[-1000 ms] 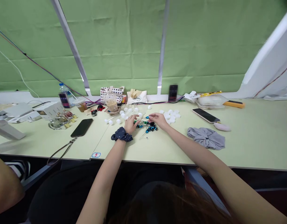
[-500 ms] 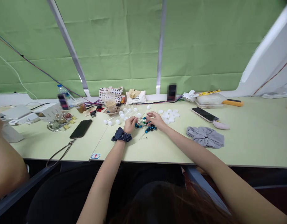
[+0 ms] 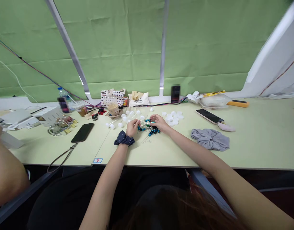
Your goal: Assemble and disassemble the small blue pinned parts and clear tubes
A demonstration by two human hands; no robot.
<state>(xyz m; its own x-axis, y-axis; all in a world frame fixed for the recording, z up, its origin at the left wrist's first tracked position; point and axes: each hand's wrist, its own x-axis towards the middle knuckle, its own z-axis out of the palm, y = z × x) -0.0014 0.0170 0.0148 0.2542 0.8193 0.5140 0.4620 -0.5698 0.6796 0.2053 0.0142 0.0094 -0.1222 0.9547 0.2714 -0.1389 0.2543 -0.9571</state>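
Note:
A small heap of thin clear sticks with blue and black ends lies on the pale green table. My left hand, with a dark scrunchie at the wrist, has its fingers curled at the heap's left side and pinches one of the pieces. My right hand rests on the heap's right side, fingers bent down onto the pieces. White caps lie just beyond my right hand, and more white caps and clear tubes lie beyond my left.
A black phone and a strap lie to the left, a grey scrunchie and another phone to the right. Bags, a cup and bottles line the back edge. Another person's arm shows at far left.
My left hand's fingers went from lying over the heap to curling in on a piece. The view drifted slightly. The other person's arm at the left rose.

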